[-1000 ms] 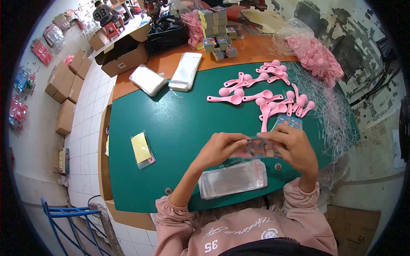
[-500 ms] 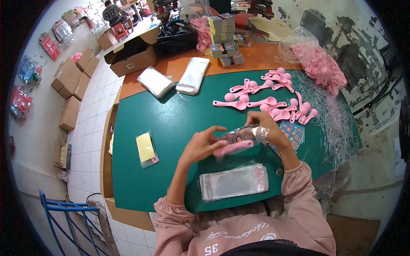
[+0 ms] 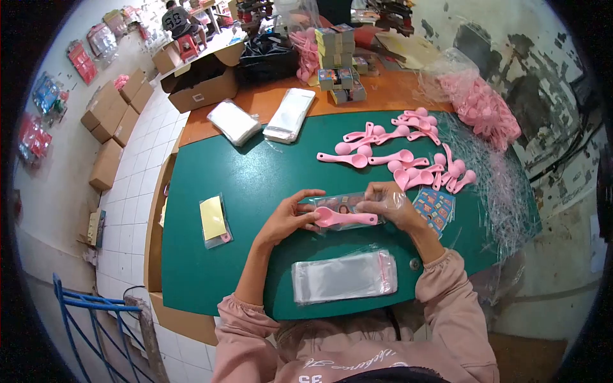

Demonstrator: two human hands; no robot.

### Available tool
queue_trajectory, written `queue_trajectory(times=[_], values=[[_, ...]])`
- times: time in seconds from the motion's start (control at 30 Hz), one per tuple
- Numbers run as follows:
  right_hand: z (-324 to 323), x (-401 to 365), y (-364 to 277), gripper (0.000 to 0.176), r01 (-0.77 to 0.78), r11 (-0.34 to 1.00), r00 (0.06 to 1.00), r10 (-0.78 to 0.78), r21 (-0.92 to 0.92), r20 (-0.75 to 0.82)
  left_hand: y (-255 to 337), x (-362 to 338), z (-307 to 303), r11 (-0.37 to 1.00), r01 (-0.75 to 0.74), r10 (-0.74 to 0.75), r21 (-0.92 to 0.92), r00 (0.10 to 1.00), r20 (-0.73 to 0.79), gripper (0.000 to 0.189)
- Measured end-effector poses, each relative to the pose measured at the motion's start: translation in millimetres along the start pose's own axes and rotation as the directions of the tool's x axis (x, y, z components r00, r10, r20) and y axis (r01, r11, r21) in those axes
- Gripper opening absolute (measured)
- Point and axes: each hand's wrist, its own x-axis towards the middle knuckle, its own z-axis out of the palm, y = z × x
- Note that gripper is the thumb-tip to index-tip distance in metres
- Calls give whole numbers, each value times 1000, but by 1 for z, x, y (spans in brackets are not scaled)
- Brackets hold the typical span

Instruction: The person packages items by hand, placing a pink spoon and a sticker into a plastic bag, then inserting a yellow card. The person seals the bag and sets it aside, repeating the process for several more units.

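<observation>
A pink measuring spoon [image 3: 348, 219] lies along the front of a clear plastic bag [image 3: 325, 203] with a printed blue card showing in it. My left hand [image 3: 295, 217] pinches the bag's left end, thumb beside the spoon's bowl. At the other end my right hand [image 3: 391, 207] grips the bag near the spoon's handle, fingers curled over the plastic. Just below lies a stack of clear bags [image 3: 345, 277]. Printed blue cards [image 3: 435, 207] are spread right of my right hand, and several pink spoons [image 3: 401, 156] lie loose beyond it.
A bag with a yellow card [image 3: 213, 217] lies at the left of the green table [image 3: 255, 185]. Two bundles of clear bags [image 3: 289, 115] and stacked card packs [image 3: 335, 54] stand at the back. Plastic strips [image 3: 495, 172] litter the right edge. A person [image 3: 179, 20] sits far off.
The bag and spoon have come down a little and lie flatter, spoon bowl now in plain view. My left hand has moved slightly left and down; my right fingers now curl over the bag.
</observation>
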Motion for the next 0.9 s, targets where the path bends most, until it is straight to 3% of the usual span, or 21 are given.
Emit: queue_trajectory(times=[0.07, 0.13, 0.2, 0.23, 0.27, 0.3, 0.33, 0.37, 0.47, 0.6, 0.67, 0.7, 0.77, 0.83, 0.9], values=[[8, 1, -2, 20, 104, 994, 984, -107, -26, -140, 0, 0, 3, 999, 30, -30, -30, 1000, -1, 43], [10, 3, -4, 18, 153, 985, 976, -164, -81, -145, -5, 2, 5, 998, -33, 29, -45, 997, -69, 42], [19, 1, -10, 19, 196, 953, 847, -282, -229, -450, -10, 1, 11, 957, -143, 229, 253, 907, -355, 48], [22, -2, -16, 24, 117, 930, 847, -277, -349, -453, -13, -5, 16, 955, -159, 243, 249, 903, -355, 48], [24, -3, -19, 24, 120, 922, 844, -289, -368, -451, -16, -16, 23, 989, -97, 71, -115, 975, -212, 52], [26, -4, -19, 26, 270, 880, 892, -381, -390, -242, -16, -20, 28, 894, 44, -50, -446, 999, -2, 57], [29, -5, -17, 30, 413, 834, 891, -453, -366, -26, -14, -21, 30, 893, 46, -50, -449, 999, 2, 57], [31, -4, -13, 34, 475, 784, 868, -492, -401, 66, -13, -24, 31, 891, 71, -80, -449, 997, -2, 57], [39, -2, -11, 32, 483, 700, 856, -503, -526, 118, -13, -25, 28, 939, 116, -129, -324, 992, -18, 56], [63, 1, -1, 20, 404, 697, 880, -474, -593, 42, -17, -19, 23, 954, 136, -148, -266, 989, -25, 56], [72, 2, -6, 19, 401, 724, 879, -476, -562, 14, -16, -19, 29, 992, 33, -30, -124, 999, 26, 57], [74, 3, -7, 18, 378, 767, 899, -438, -518, 7, -16, -19, 31, 999, -5, 6, -33, 1000, 21, 68], [74, 4, -9, 18, 353, 807, 917, -399, -474, 2, -12, -20, 32, 997, -34, 37, -73, 998, 43, 77], [71, 3, -11, 17, 369, 761, 905, -424, -533, 21, -13, -20, 34, 991, -65, 72, -115, 996, 60, 87], [69, 3, -14, 17, 342, 782, 924, -381, -521, 34, -16, -18, 35, 969, -181, 167, 171, 982, 91, 99]])
